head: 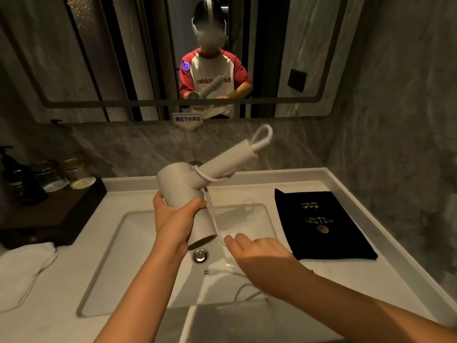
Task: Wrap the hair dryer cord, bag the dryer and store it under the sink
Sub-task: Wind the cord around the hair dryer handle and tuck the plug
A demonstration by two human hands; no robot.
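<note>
My left hand (pixel 174 216) grips the barrel of a white hair dryer (pixel 188 186) above the sink basin (pixel 103 268). Its handle points up and to the right, with a hanging loop at the end. The white cord (pixel 213 216) makes one turn around the base of the handle, then runs down to my right hand (pixel 257 253), which pinches it between thumb and fingers. The rest of the cord and its plug (pixel 210 271) lie in the basin. A black storage bag (pixel 321 224) with gold print lies flat on the counter to the right.
A dark wooden tray (pixel 49 214) with a pump bottle and lidded jars stands on the left of the counter. A white towel (pixel 22 273) lies in front of it. The mirror (pixel 148 58) above shows the person. The drain stopper (pixel 200 255) sits mid-basin.
</note>
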